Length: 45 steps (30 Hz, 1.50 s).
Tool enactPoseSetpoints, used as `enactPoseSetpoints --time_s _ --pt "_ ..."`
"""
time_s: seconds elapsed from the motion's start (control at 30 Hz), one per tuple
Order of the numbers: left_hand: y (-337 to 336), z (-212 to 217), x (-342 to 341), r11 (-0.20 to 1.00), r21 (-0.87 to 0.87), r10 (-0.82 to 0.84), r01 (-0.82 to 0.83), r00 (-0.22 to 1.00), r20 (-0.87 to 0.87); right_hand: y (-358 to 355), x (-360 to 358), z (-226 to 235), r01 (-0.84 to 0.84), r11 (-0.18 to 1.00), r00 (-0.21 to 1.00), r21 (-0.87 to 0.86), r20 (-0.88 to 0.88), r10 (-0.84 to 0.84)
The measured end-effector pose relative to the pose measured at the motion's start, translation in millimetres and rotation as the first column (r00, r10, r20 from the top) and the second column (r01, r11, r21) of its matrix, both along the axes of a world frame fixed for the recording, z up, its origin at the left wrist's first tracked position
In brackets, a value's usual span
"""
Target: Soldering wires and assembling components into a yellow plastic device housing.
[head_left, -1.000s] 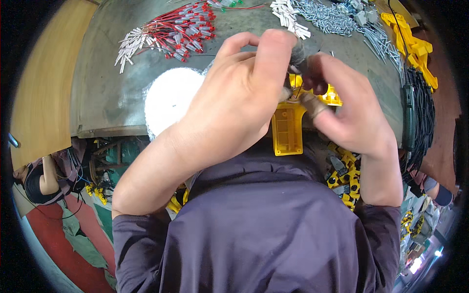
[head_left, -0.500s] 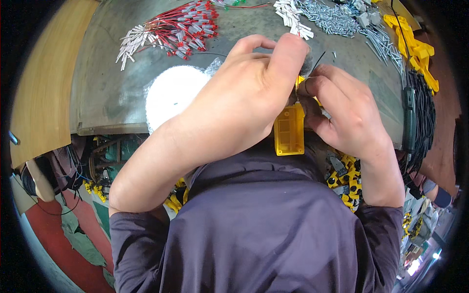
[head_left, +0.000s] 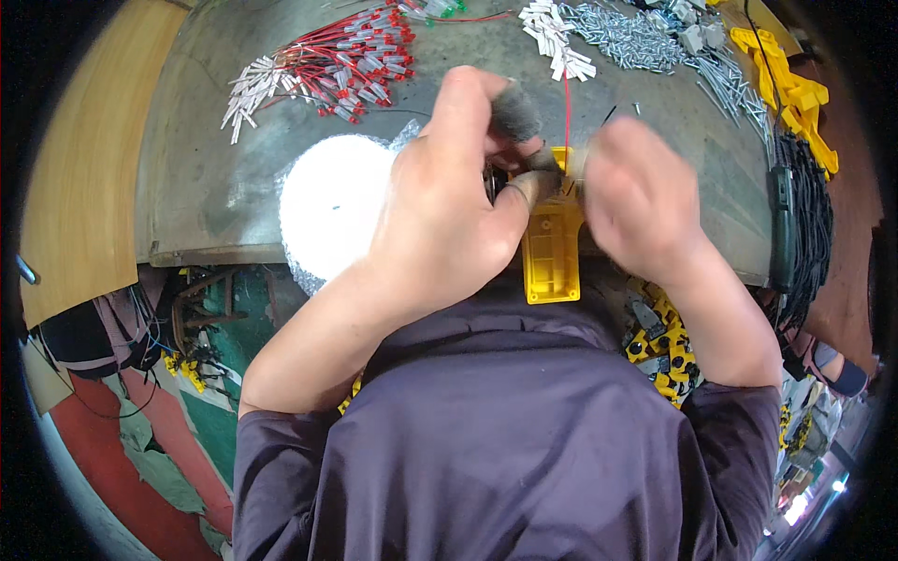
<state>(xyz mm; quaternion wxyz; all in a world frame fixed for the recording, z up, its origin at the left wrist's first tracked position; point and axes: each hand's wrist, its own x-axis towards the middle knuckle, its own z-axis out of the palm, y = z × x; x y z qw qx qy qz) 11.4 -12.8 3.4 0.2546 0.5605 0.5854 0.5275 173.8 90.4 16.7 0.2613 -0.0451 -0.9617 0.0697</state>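
A yellow plastic housing, with an open, box-like lower part, stands at the table's near edge in front of my body. My left hand is closed around its upper part, with grey coverings on some fingers; the exact grip is partly hidden. From the housing's top a thin red wire runs up toward the white pieces. My right hand is just right of the housing, curled and smeared by motion, so what its fingers hold cannot be made out. A short black wire end sticks up beside it.
Left of my hand lies a round white bundle in clear wrap. Farther back are red-and-clear wired connectors, white pieces and a heap of screws. Yellow parts and coiled black cables line the right side.
My left hand has shifted left and turned, uncovering the housing's upper part and the red wire. My right hand has pulled slightly away from the housing and now blurs with motion.
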Motion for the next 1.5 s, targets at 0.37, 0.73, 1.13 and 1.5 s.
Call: enactPoseSetpoints --time_s 0.37,0.73,1.13,1.5 --pt "2 1 -8 0.992 -0.114 -0.04 0.055 0.991 0.131 2 4 -11 0.187 0.925 0.978 -0.33 -0.023 -0.206" --pt "-2 0 -14 0.998 0.058 -0.02 0.034 0.974 -0.224 -5 -1 20 0.39 0.438 0.921 -0.81 0.344 -0.185" --pt "3 -5 -16 0.939 0.322 0.044 0.121 0.887 -0.46 -2 -2 10 0.279 0.327 0.955 -0.903 0.297 0.005" --pt "2 -6 -14 0.945 0.316 0.052 0.091 0.907 -0.418 -7 1 2 0.2 0.46 0.978 -0.865 0.201 -0.048"
